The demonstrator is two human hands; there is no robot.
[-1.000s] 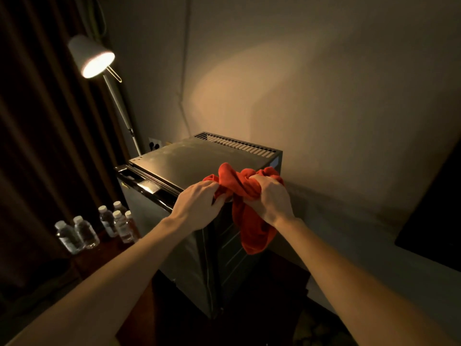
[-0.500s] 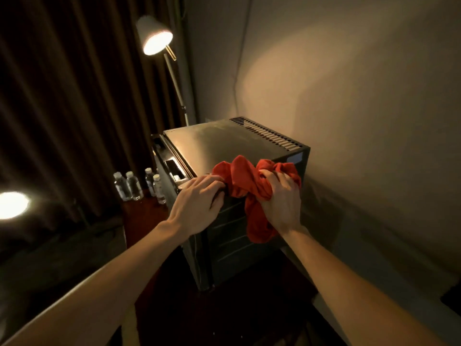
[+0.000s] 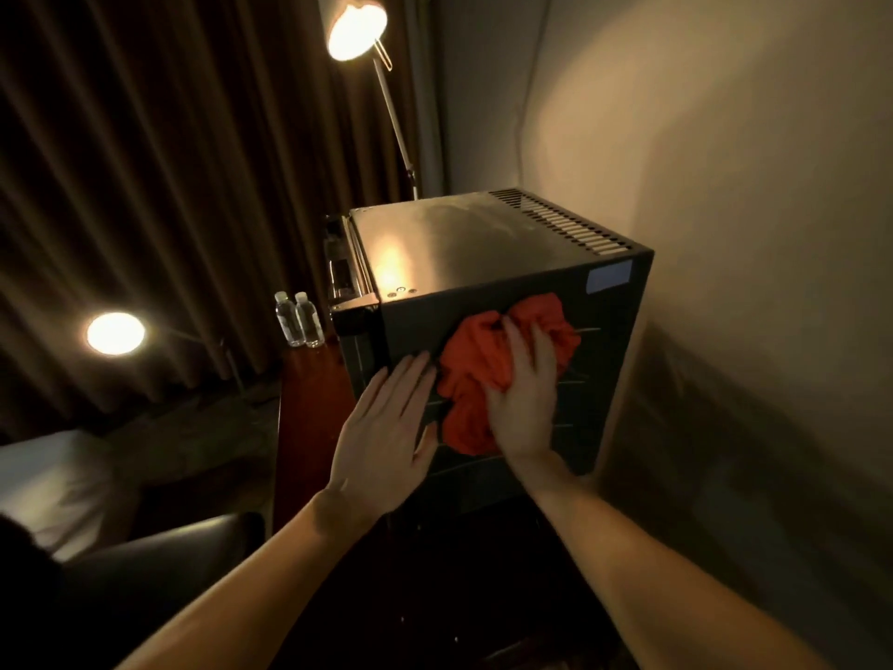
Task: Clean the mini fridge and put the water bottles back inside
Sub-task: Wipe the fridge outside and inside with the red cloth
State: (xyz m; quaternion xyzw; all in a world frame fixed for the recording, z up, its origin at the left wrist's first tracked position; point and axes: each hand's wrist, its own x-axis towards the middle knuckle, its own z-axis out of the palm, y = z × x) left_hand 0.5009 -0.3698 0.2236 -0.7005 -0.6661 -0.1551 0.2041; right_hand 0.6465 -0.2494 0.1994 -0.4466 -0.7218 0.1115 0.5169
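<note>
The right hand (image 3: 524, 403) presses a red cloth (image 3: 476, 374) flat-fingered against the mini fridge (image 3: 604, 360); the left hand (image 3: 386, 427) rests spread beside it.

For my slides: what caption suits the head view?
Right hand presses red cloth on mini fridge side; left hand steadies.

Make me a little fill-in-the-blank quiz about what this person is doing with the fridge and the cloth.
1. The right hand presses a cloth of the colour ____ against the fridge.
2. The left hand lies flat with ____ fingers on the fridge's side.
3. The water bottles stand ____ the fridge, on the wooden surface.
4. The lamp above the fridge is switched ____.

Missing words: red; straight; outside; on
</note>
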